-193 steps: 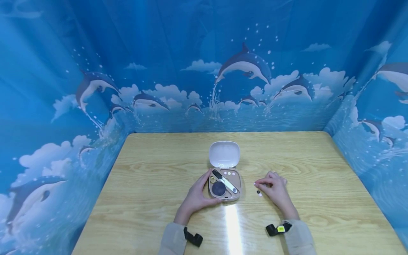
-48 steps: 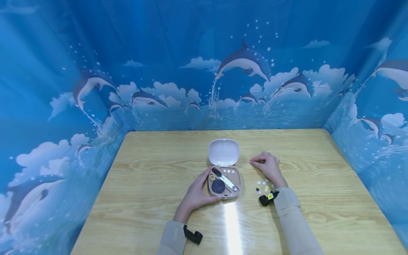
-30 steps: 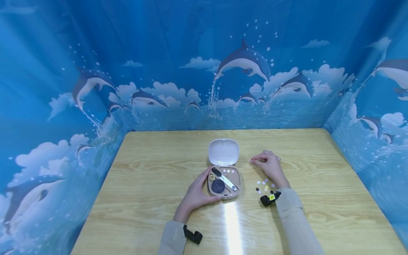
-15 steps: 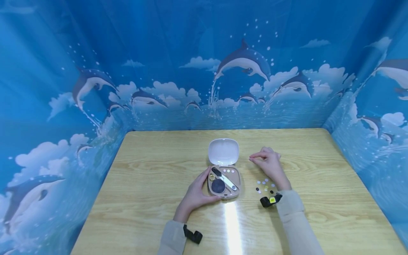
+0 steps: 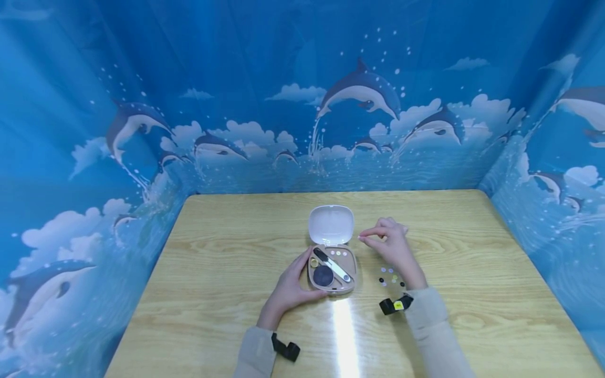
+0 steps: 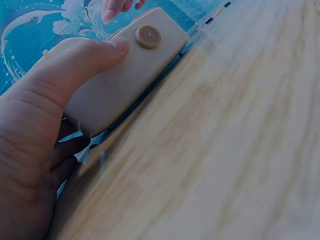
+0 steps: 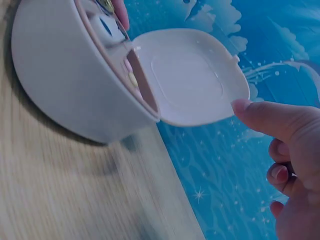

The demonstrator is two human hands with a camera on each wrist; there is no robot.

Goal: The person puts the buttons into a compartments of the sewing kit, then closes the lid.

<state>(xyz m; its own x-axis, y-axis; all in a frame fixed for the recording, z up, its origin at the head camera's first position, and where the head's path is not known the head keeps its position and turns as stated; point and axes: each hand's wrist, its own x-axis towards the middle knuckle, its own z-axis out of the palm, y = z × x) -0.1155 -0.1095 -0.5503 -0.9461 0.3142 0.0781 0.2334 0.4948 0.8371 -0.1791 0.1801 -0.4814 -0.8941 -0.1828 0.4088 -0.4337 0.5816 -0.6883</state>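
From the head view, the left hand (image 5: 290, 287) spans the near-left side of the open box (image 5: 356, 270), fingers spread between its back-left and front edges, presumably to steady it on the worktop (image 5: 227, 252). The lid (image 5: 332, 224) is tipped back, which leaves the inside exposed: a black-and-white tool (image 5: 336, 268) lies aslant, a dark disc (image 5: 323, 276) sits beside it, and a row of three small buttons (image 5: 338, 253) fills the far-right part. Loose buttons (image 5: 383, 270) lie on the worktop right of the box, probably kept within easy reach of the right hand (image 5: 389, 244). That hand's thumb and index finger meet in a pinch; a tiny pale piece (image 5: 360, 238), most likely a button, shows at their very tips, just right of the lid and apart from it.

In the left wrist view, the thumb presses the front wall beside a round catch (image 6: 148, 36), with the other fingers around the side; the grip looks like a brace rather than a lift.

The right wrist view has the thumb tip against the lid's outline, with the inside row near the hinge. The index finger is hidden, so whatever lies between the fingers cannot be told there.
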